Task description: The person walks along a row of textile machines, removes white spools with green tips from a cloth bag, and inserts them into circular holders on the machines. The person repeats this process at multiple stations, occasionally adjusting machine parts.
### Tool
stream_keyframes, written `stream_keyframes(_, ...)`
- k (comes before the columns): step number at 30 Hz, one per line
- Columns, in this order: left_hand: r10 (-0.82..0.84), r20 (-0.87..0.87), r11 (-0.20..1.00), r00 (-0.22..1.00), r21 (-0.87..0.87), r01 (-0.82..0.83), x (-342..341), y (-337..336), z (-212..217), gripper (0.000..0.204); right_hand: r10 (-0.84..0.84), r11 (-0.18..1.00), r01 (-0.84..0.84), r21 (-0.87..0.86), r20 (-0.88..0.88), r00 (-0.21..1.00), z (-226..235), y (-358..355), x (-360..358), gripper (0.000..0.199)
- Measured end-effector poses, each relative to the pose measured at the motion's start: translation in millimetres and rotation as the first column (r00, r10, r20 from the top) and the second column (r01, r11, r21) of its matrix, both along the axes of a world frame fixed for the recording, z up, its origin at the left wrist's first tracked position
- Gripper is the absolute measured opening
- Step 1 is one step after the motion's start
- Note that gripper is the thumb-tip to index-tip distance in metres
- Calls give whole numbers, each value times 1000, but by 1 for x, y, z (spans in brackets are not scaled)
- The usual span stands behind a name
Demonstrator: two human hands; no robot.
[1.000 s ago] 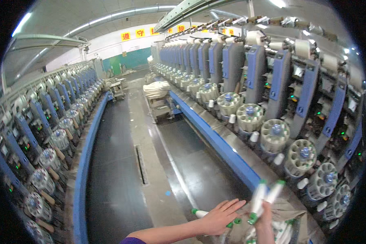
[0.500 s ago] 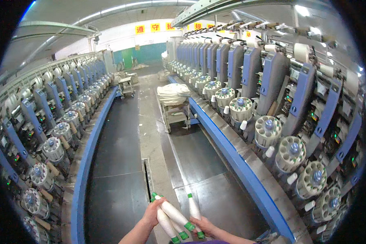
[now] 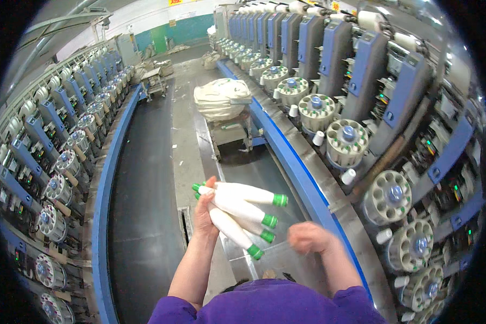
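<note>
My left hand (image 3: 203, 216) grips a fan of several yarn bobbins (image 3: 236, 207), wound with white yarn and tipped in green. Its fingers close round their narrow ends; the wider green ends point to the right and toward me. Just right of those ends is my right hand (image 3: 309, 238), apart from the bobbins. It looks curled, but motion blurs its fingers, and no object shows in it. On the right-hand winding machine, the closest thing to this hand is a round magazine (image 3: 387, 197) with pockets around a blue hub.
Long blue rails (image 3: 302, 171) border the aisle on both sides, with winding machines behind them. A cart (image 3: 233, 133) piled with pale cloth sacks (image 3: 221, 100) stands ahead beside the right rail. Farther off on the left is another cart (image 3: 154, 81). A narrow floor slot (image 3: 184, 225) lies left of my hands.
The bobbin from my right hand is now with the others in my left. Both hands have risen, and my right has moved away to the right. The view has tilted down and turned rightward.
</note>
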State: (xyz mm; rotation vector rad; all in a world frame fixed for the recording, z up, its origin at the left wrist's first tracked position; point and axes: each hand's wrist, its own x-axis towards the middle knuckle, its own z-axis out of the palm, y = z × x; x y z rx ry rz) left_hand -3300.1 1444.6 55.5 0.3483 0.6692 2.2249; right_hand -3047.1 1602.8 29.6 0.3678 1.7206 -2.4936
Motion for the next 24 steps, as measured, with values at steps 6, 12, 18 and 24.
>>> stream_keyframes(6, 166, -134, 978, 977, -106, -181, -101, 119, 17, 59, -855, 377, 563, -736, -42, 517, 38, 213, -64, 25)
stream_keyframes(12, 112, -279, 986, 954, -90, -142, -216, 274, 11, 58, -395, 858, 412, 307, -119, 911, -4, 298, -259, 46)
stream_keyframes(18, -2, -272, 979, 962, -195, -53, -334, 412, 25, 59, -713, 404, 668, 624, -242, 658, -15, 419, -355, 37)
stream_keyframes(24, -7, -169, 987, 986, -159, -20, -429, 566, 6, 58, -617, 632, 705, 323, -342, 709, -29, 545, -427, 37)
